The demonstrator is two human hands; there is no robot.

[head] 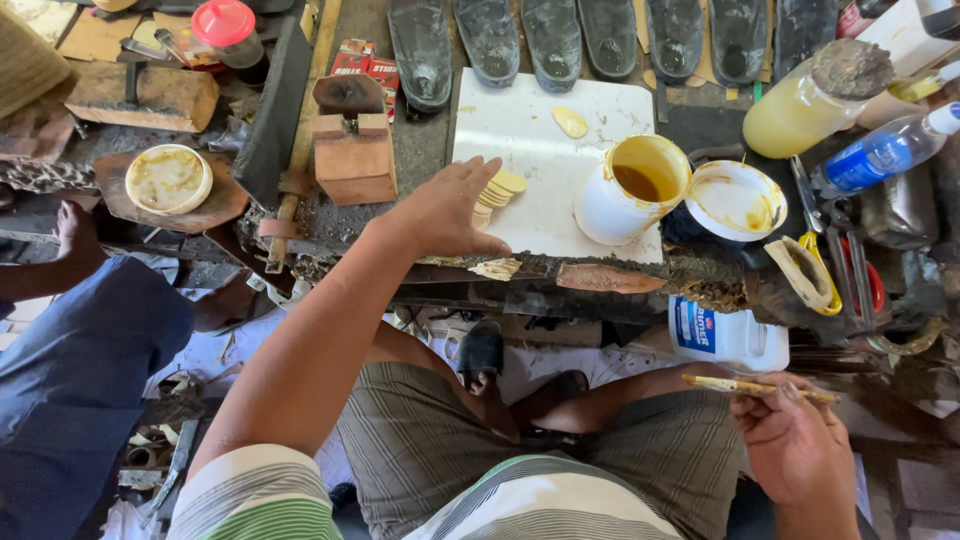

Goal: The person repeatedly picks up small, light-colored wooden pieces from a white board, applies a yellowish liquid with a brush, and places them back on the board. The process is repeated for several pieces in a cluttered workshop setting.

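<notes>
Above white board (540,150): seven dark soles (553,40)

Pale pieces (497,189): small oval pieces, cream-yellow, stacked in an overlapping row like a fan. They lie just at the fingertips of the left hand (445,212), which rests flat over them with fingers spread; the far end of the row shows beyond the fingers.

White board (540,215): flat, light, stained; it lies under the row and under the fingertips.

Brush stick (757,388): thin, yellowish, smeared. The right hand (795,440) pinches one end; the rest points out to the left, nearly level.
</notes>
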